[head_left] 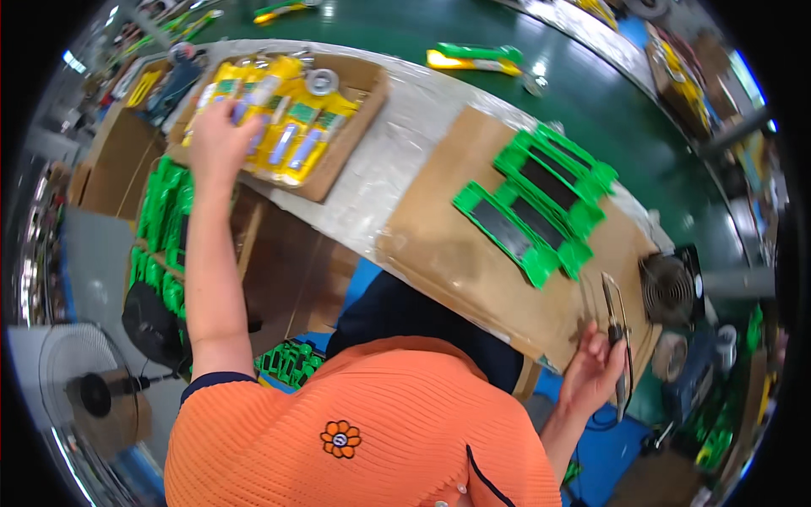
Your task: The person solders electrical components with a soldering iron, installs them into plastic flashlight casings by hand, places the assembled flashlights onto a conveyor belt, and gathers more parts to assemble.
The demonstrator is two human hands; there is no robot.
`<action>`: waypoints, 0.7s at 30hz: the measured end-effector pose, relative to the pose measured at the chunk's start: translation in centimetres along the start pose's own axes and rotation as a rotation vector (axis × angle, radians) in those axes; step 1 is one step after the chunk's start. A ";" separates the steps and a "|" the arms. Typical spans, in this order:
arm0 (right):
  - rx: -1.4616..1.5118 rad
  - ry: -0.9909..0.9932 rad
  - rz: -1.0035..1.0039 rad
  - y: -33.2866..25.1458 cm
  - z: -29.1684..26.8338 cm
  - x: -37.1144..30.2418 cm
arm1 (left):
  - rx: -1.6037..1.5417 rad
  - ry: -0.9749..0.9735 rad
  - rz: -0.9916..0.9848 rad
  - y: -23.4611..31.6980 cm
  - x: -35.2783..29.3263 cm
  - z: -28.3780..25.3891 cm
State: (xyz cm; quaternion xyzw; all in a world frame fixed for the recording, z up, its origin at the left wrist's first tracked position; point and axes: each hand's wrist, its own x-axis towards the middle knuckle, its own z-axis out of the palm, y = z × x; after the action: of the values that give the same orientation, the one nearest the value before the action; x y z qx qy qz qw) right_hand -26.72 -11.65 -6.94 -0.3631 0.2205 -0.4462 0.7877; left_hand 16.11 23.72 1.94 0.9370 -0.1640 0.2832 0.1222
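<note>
Orange ribbed shirt cloth (397, 397) lies nearest the camera, just off the near edge of the table (355, 211). At the table's left end the left hand (221, 139) reaches into a cardboard box (359, 135) of yellow packs (296, 135); its fingers curl over them slightly spread, and I cannot tell whether they have hold of one. For a clean pick, it would likely help to pinch a single pack by its sides and lift it straight up, so that its neighbours are not dragged along. By the table's near right corner, the right hand (596, 372) is closed around the dark handle of a slim tool (618, 338), metal end pointing up; by its shape it may be a soldering iron, so that end is best held away from skin and plastic. On the surface, clear film shows right of the box, then a cardboard sheet (431, 190) carries green frames (541, 199) with black inserts towards the far right edge. A round fan (670, 287) stands at the right end. Around the room, a caged fan (91, 393) is at far left, green parts (160, 203) fill a carton below the box, and crowded benches curve along the right.
</note>
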 end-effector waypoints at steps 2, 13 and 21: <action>-0.035 0.007 -0.019 -0.1 0.4 -0.4 | -0.055 0.091 0.043 2.0 0.1 -0.5; 0.076 -0.063 0.105 3.8 6.4 -0.9 | -0.745 -0.446 0.827 17.0 -9.4 1.0; -0.201 -0.078 -0.169 2.0 4.4 -2.6 | -0.727 -0.416 0.864 19.0 -9.6 0.8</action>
State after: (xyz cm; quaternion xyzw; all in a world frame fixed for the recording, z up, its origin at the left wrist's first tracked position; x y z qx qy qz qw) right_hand -23.98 -7.11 -5.60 -0.4746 0.2022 -0.4721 0.7148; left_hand 1.78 8.36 -1.62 0.7195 -0.6367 0.0436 0.2739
